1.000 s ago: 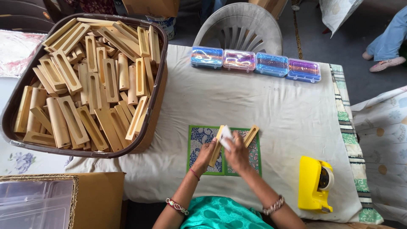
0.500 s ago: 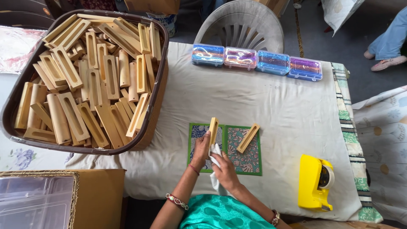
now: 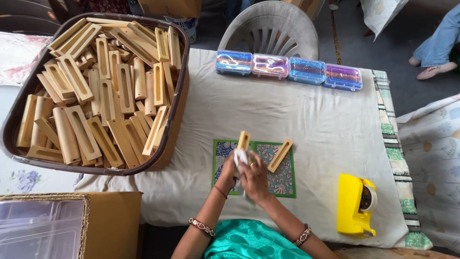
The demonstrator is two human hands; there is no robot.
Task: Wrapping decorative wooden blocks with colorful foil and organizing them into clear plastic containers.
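A person sits at a table draped in a pale cloth (image 3: 311,120). The left hand (image 3: 228,171) grips a slotted wooden piece (image 3: 244,140) held upright, while the right hand (image 3: 255,178) presses a white rag (image 3: 240,157) against its lower part. Both hands are over a patterned green mat (image 3: 282,180), where a second wooden piece (image 3: 280,155) lies slanted. To the left, a big brown tub (image 3: 178,103) is heaped with similar wooden pieces (image 3: 96,96). Four shiny little plastic cases (image 3: 287,69) stand in a row at the far edge, before a grey plastic chair (image 3: 273,26). A yellow tape dispenser (image 3: 353,205) sits near the right. A cardboard box (image 3: 112,223) stands at lower left.
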